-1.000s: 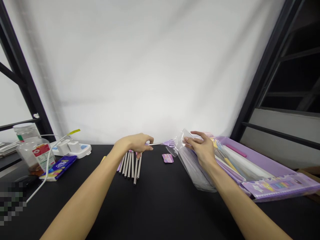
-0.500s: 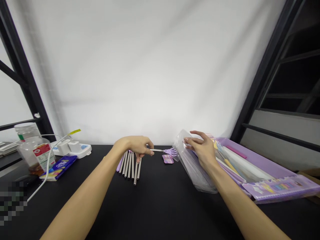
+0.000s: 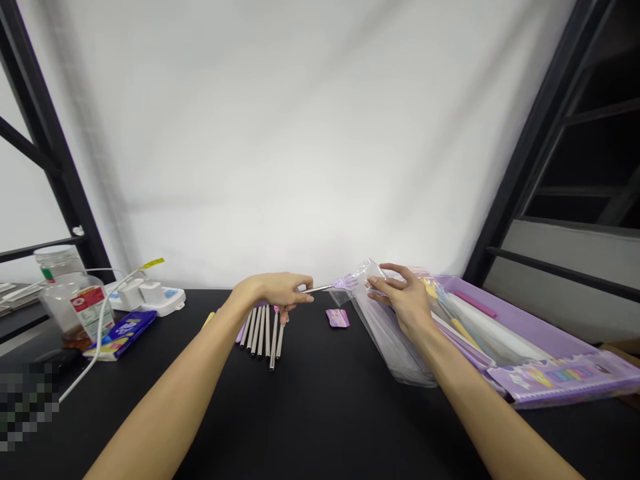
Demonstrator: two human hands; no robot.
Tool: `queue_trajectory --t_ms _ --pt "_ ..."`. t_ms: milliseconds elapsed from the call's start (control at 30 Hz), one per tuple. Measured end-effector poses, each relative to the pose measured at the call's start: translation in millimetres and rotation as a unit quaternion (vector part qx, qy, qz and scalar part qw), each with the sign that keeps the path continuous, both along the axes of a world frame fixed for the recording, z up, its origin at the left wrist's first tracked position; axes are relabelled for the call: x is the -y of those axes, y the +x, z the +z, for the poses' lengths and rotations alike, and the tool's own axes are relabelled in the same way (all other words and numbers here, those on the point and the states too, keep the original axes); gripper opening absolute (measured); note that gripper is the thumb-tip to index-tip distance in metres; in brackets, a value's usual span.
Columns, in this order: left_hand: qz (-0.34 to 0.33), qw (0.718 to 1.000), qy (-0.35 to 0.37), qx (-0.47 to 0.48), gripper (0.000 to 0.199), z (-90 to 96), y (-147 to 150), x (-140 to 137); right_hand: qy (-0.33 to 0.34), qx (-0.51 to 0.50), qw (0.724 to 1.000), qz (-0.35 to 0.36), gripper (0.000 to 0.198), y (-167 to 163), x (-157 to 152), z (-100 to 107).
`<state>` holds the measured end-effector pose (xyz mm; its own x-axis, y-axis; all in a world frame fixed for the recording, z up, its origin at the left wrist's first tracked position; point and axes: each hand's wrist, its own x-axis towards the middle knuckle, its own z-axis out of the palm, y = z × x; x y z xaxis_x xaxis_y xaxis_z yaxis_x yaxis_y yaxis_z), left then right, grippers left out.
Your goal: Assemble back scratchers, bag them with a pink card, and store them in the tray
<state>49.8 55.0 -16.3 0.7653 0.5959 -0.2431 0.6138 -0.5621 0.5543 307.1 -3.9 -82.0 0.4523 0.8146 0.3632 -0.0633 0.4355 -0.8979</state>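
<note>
I had the left hand gripping a metal-stemmed back scratcher, its purple hand-shaped head at the mouth of a clear plastic bag pinched by the right hand; whether it was inside, I couldn't tell. Metal rods lay below the left hand.

The plastic bags look glossy. Left of them, the rods are shiny metal; beneath them, the bench is matt.
</note>
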Motion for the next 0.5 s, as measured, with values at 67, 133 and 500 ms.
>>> queue_trajectory --t_ms 67,133,500 --pt "-0.014 1.0 0.004 0.007 0.022 -1.5 2 -1 -0.001 -0.006 1.0 0.012 0.06 -2 0 -2" --pt "-0.02 1.0 0.016 0.005 0.022 -2.6 3 -1 -0.002 -0.006 1.0 0.025 0.058 -4 0 -3" --pt "-0.032 0.996 0.082 0.01 0.028 -7.5 14 2 0.028 -0.008 0.999 0.038 0.061 -25 0 -8"
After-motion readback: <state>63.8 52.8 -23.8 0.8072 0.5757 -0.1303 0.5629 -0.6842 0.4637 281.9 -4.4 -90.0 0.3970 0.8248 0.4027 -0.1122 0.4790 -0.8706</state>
